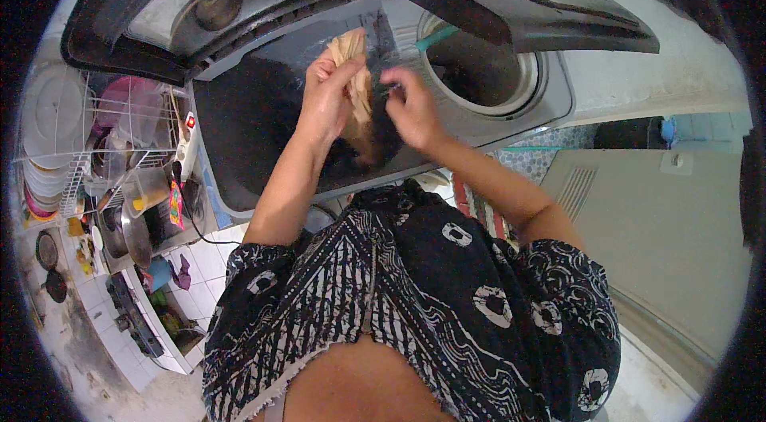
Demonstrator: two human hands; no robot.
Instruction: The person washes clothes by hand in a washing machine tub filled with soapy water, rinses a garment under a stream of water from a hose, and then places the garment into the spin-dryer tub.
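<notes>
My left hand [328, 87] grips a bunched beige cloth [358, 78] above the wash tub [251, 123] of a twin-tub washing machine. One end of the cloth sticks up past the fingers, and the rest hangs down, blurred at its lower end. To the right of the cloth is my right hand [412, 108], its fingers curled apart and blurred by motion, with nothing visible in it. That hand is over the panel between the wash tub and the round spin tub [479, 72]. Dark contents in the wash tub are too dim to make out.
The raised lid [149, 21] stands behind the wash tub; the spin tub's lid [574, 21] is up too. A wire dish rack [78, 141] with plates and a lit power strip [188, 141] are at left. A cable [197, 233] hangs there. A pale door [658, 230] stands right.
</notes>
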